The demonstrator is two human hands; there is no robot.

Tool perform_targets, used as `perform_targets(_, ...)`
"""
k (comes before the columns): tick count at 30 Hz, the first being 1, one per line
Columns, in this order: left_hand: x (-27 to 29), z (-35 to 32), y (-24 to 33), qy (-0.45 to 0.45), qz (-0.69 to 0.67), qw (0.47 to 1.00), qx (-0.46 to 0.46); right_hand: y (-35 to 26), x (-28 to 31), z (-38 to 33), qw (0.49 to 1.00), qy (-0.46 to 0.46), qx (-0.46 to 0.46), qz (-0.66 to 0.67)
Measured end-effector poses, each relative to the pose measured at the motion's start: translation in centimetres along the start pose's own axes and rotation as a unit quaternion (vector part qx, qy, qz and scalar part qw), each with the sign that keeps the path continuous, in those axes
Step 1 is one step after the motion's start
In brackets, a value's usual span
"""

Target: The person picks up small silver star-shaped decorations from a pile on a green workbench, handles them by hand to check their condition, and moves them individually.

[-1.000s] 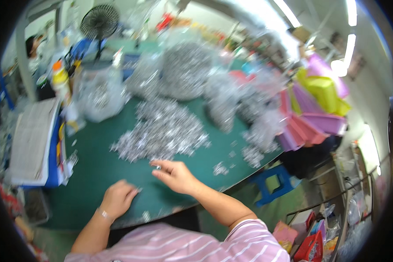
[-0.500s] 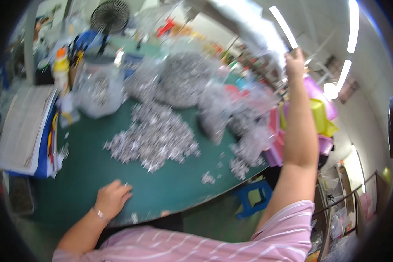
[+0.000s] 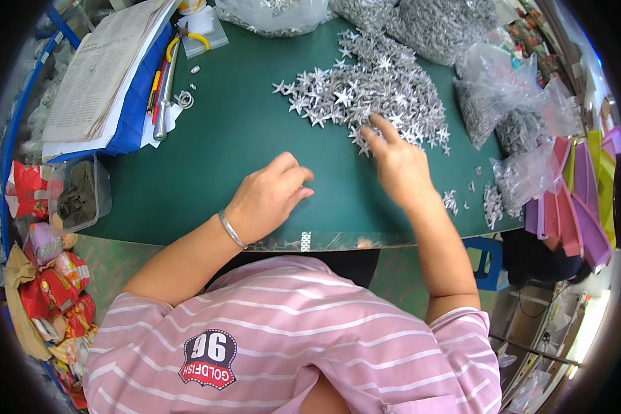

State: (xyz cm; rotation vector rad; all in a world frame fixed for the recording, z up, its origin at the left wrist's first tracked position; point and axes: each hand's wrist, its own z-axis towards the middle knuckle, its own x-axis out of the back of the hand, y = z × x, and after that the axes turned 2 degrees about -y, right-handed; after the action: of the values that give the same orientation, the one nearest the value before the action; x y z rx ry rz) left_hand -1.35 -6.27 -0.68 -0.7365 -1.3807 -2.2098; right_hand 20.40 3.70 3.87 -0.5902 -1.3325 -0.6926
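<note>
A heap of small silver star-shaped pieces (image 3: 393, 86) lies on the dark green table (image 3: 207, 152), right of its middle. At the heap's near edge is my right hand (image 3: 401, 169), palm down, its index finger and thumb reaching apart onto the stars. I see nothing gripped in it. My left hand (image 3: 269, 193), with a silver bracelet (image 3: 232, 231) at the wrist, hovers or rests over bare tabletop near the front edge. Its fingers are loosely curled, a gap shows between thumb and forefinger, and no object is visible there.
Clear bags of grey pieces (image 3: 441, 27) stand behind and right of the heap. Small loose pieces (image 3: 450, 202) lie right of my right hand. Pliers (image 3: 186, 41), pens and papers (image 3: 107, 65) are at left, above a plastic tub (image 3: 83, 193). Pink and purple bins (image 3: 559, 214) stand at far right.
My right hand has come down from high at the upper right to the heap's near edge. The view has tilted down and turned. My left hand stays over the table's front.
</note>
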Motion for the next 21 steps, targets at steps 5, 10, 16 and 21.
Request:
perform_targets(5,0.7,0.2,-0.4,-0.033,-0.009,0.999,0.018,-0.8,-2.6,-3.5,0.981,0.110,-0.004,0.158)
perform_targets(10,0.6,0.3,-0.4,-0.017,-0.128,0.988,0.086,-1.4,-3.4,-4.7,0.972,0.096,-0.084,0.196)
perform_targets(16,3.1,1.0,-1.0,-0.060,-0.615,0.695,0.367,-1.4,-3.3,-4.3,0.924,0.184,-0.145,0.301)
perform_targets(21,2.9,2.9,-0.3,-0.024,-0.556,0.745,0.367,-2.7,-3.3,-1.6,0.939,0.138,-0.175,0.260)
